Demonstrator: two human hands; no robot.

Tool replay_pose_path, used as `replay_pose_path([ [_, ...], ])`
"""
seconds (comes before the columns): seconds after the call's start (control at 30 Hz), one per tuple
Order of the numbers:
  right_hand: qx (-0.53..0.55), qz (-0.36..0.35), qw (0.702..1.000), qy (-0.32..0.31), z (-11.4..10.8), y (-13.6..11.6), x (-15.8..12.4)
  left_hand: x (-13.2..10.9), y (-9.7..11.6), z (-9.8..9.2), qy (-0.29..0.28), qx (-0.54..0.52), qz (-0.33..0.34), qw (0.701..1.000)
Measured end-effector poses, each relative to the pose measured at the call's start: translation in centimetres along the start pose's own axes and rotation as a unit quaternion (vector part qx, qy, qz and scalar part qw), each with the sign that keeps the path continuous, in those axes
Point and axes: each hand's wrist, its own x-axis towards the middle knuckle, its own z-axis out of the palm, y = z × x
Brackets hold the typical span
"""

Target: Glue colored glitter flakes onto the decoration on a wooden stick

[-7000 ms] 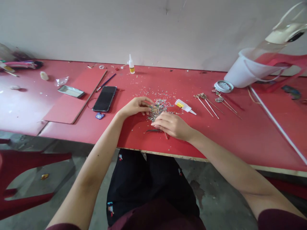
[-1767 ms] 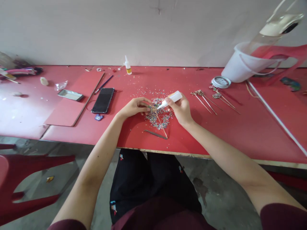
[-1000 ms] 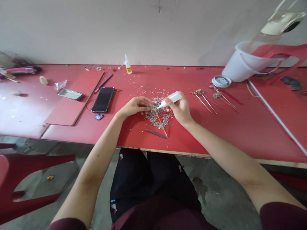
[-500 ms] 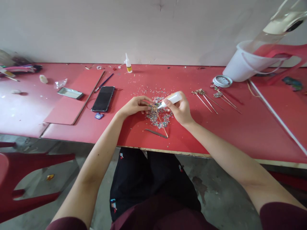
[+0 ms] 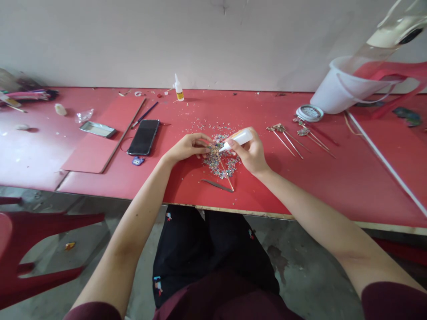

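My right hand (image 5: pixel 252 151) is wrapped round a white glue bottle (image 5: pixel 240 138), its nozzle pointing down and left at the head of a thin gold hairpin (image 5: pixel 226 175). Curled fingers of my left hand (image 5: pixel 191 147) pinch the hairpin's ornate head, partly hidden by them. The pin's stem slants toward the table's front edge, its tip beside dark tweezers (image 5: pixel 216 185). Small multicoloured chips (image 5: pixel 218 168) are spread on the red table (image 5: pixel 187 191) under and around both hands.
Several finished-looking hairpins (image 5: pixel 289 138) lie right, near a round white lid (image 5: pixel 309 113) and white bucket (image 5: pixel 333 86). A phone (image 5: pixel 144 138), metal tray (image 5: pixel 97 129) and brush (image 5: pixel 145 115) lie left. A small glue bottle (image 5: pixel 179 90) stands at the back.
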Motion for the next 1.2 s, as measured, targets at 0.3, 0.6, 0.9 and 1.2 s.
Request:
replay_pose_path([
  [0.3,-0.005,0.005,1.000,-0.004,0.00,0.04,-0.03,-0.07,0.26,0.07,0.002,0.002,-0.002,1.000],
  [0.6,-0.006,0.001,1.000,0.009,-0.08,-0.08,0.05,-0.01,0.05,0.04,-0.004,-0.003,0.002,1.000],
  [0.9,-0.017,0.006,1.000,0.001,-0.08,0.21,0.02,-0.05,0.40,0.21,0.006,-0.015,-0.007,1.000],
  [1.2,-0.011,0.009,1.000,0.009,-0.01,-0.49,0.01,0.04,-0.08,0.03,0.001,-0.008,-0.002,1.000],
])
